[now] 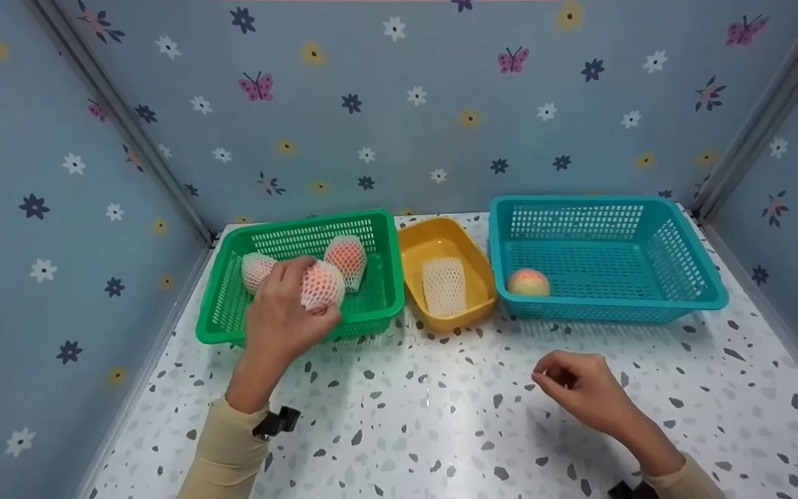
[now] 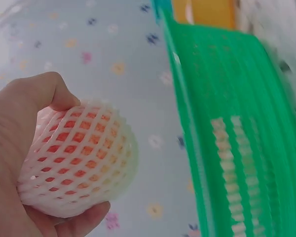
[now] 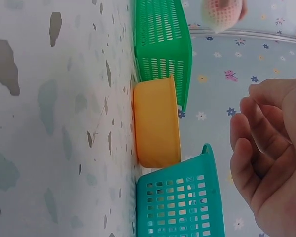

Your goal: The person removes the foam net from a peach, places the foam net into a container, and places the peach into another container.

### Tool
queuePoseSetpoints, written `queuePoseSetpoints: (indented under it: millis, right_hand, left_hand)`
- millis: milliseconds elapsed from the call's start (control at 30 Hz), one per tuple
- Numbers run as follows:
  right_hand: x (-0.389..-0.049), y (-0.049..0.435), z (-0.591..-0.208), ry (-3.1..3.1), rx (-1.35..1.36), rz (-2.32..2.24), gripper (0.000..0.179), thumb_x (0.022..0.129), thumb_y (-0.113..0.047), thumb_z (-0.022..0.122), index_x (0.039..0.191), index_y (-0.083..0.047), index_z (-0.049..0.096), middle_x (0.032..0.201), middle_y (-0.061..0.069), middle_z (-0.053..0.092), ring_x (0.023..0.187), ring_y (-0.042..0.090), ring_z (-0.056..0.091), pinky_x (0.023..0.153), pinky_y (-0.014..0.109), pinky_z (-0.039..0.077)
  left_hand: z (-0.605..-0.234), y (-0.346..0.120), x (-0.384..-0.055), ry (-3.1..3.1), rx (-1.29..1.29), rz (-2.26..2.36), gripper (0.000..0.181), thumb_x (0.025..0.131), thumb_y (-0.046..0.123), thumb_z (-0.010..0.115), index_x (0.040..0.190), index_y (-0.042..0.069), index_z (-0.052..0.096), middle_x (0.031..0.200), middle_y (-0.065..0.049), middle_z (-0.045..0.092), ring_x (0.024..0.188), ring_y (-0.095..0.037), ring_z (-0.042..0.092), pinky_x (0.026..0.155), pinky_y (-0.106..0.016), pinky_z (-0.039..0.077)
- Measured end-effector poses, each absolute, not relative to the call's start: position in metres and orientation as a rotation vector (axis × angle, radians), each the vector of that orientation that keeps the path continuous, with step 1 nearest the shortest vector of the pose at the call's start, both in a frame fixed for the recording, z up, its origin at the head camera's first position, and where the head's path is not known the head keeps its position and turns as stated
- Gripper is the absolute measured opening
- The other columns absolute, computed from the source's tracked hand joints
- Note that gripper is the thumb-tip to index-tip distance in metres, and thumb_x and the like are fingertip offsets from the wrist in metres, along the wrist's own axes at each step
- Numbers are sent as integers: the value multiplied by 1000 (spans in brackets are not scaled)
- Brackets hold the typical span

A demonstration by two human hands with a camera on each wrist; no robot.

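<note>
My left hand (image 1: 281, 312) grips a peach (image 1: 321, 285) wrapped in a white foam net, lifted above the green basket (image 1: 399, 277). In the left wrist view, thumb and fingers curl around the netted peach (image 2: 84, 158), beside the green basket's wall (image 2: 237, 89). Two more netted peaches, one on the left (image 1: 256, 269) and one on the right (image 1: 346, 258), lie in that basket. My right hand (image 1: 582, 388) hovers over the table in front of the teal basket (image 1: 614, 312), its fingers loosely curled around nothing.
Between the baskets stands a yellow tray (image 1: 409, 239) with a foam net (image 1: 445, 286) lying in it. A bare peach (image 1: 528, 283) rests in the teal basket's front left corner. Flower-patterned panels (image 1: 399, 104) enclose the speckled table (image 1: 399, 430) at the back and sides.
</note>
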State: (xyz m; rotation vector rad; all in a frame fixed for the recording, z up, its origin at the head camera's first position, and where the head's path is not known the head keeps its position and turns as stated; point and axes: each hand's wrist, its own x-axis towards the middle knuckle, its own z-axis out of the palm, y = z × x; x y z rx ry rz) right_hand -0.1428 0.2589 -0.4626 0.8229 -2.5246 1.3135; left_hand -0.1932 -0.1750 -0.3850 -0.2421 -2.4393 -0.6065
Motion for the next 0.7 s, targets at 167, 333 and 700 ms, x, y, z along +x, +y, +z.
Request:
queuePoseSetpoints:
  millis: [167,333,700]
  right_hand:
    - [-143,258,-459,-2535,820,1303,13,88,-8,73,86,-20,68,68,-14,59,53,6,50,47,23,44]
    - [-144,257,-457,-2540,821,1298,15,88,-9,73,87,-23,68,68,-14,59,54,6,50,47,23,44]
    - [-142,259,-455,-2547,837,1294,15,88,-8,72,88,-23,68,69,-14,59,54,6,50,48,23,45]
  left_hand:
    - [-380,-150,-172,-2473,-313,-677,60,66,30,76,122,16,58,115,-5,59,92,-22,58,67,-43,54]
    - [-383,-135,-166,-2482,-380,-706,60,66,29,77,121,18,57,114,-2,59,95,-20,58,74,-43,54]
    - [-397,-103,-158,-2538,-520,-814,61,66,33,78,122,20,56,113,5,57,95,-12,55,76,-35,53]
